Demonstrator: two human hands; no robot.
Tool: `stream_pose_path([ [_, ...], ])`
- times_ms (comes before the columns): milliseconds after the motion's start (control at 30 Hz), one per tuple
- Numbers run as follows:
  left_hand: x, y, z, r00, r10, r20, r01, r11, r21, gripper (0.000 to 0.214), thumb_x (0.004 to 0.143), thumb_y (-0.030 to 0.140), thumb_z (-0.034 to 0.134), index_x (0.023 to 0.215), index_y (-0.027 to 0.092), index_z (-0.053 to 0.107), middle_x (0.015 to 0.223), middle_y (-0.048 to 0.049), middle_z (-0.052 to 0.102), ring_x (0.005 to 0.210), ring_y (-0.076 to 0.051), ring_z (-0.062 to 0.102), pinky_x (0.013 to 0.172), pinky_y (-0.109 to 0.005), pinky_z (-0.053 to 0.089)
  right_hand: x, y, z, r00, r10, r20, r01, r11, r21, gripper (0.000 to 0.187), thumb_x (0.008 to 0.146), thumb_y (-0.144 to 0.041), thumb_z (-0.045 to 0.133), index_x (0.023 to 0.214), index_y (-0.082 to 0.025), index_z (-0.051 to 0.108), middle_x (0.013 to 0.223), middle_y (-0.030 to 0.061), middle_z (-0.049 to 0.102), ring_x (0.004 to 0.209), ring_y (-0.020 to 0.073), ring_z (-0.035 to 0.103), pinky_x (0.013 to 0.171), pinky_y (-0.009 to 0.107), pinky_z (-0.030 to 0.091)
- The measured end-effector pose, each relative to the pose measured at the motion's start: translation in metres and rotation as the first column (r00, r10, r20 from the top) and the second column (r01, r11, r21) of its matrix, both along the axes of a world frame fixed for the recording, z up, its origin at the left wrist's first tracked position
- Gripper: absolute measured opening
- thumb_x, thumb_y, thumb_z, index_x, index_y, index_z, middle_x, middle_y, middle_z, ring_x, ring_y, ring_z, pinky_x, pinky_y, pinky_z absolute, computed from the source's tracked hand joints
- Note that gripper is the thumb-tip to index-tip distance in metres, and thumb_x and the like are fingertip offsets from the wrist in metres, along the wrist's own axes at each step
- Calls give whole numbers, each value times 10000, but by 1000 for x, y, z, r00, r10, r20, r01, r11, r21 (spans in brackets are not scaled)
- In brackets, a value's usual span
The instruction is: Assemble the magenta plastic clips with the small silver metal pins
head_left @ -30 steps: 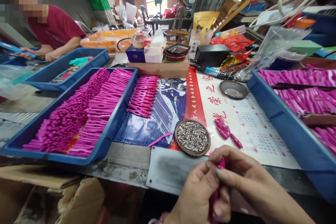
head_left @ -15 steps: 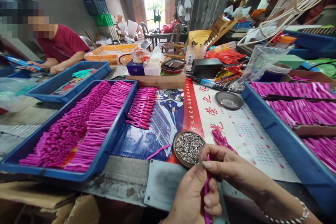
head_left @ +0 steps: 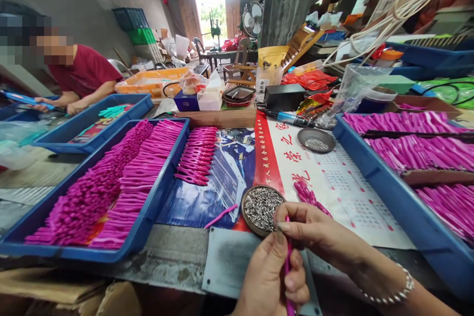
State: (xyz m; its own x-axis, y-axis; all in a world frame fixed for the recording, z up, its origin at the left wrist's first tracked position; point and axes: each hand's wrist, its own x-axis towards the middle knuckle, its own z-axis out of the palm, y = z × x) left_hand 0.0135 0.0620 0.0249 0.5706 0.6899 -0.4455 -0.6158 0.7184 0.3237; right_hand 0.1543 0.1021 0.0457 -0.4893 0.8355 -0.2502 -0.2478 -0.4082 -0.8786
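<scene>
In my left hand, the fingers wrap around a slim magenta plastic clip half held nearly upright. My right hand pinches at its upper end, thumb and forefinger together; any small part between those fingertips is hidden. Just beyond the fingers stands a round bowl of small shiny metal pieces that look like springs. A few magenta pieces lie in a bunch behind my right hand. One loose magenta piece rests left of the bowl. Farther back, joined magenta clips form a neat row.
A blue tray of magenta pieces stands at left, another blue tray at right. A dark dish holds small metal bits. A grey plate lies at the table edge. Across the left side, a person in red holds a blue tool.
The view has shifted slightly, so the scene sits a little farther left. Both hands stay together on the magenta clip half, with almost no change in grip.
</scene>
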Motion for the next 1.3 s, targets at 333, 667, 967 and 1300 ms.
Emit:
stream_pose_path([
  [333,2,14,1,994,-46,-96,52,997,54,603,518,554,879,780,184,481,576,81,545,351,11,333,367,-152,150,11,16,15,974,101,201,-141,971,195,396,881,-543,662,802,-170,557,693,-30,513,600,112,421,539,229,312],
  [667,-9,13,-16,985,-81,153,79,997,21,445,576,514,862,792,155,713,530,64,512,316,-1,297,346,-172,166,10,35,10,973,-230,-21,231,972,37,356,737,-363,856,750,-155,568,614,-42,586,532,67,506,510,172,375],
  [967,-27,-10,-10,930,-178,321,166,984,65,282,776,433,740,863,164,729,560,62,457,335,-11,260,352,-170,181,15,-6,8,976,-214,44,212,976,40,307,741,-379,860,843,-152,680,708,29,709,622,117,640,598,217,501],
  [1300,-20,-26,-13,917,-220,332,222,974,30,299,787,450,725,874,167,682,575,74,429,340,-13,241,336,-168,134,-8,-40,10,942,-335,23,329,936,127,310,886,-428,709,827,-179,534,797,17,685,445,25,438,432,148,349],
])
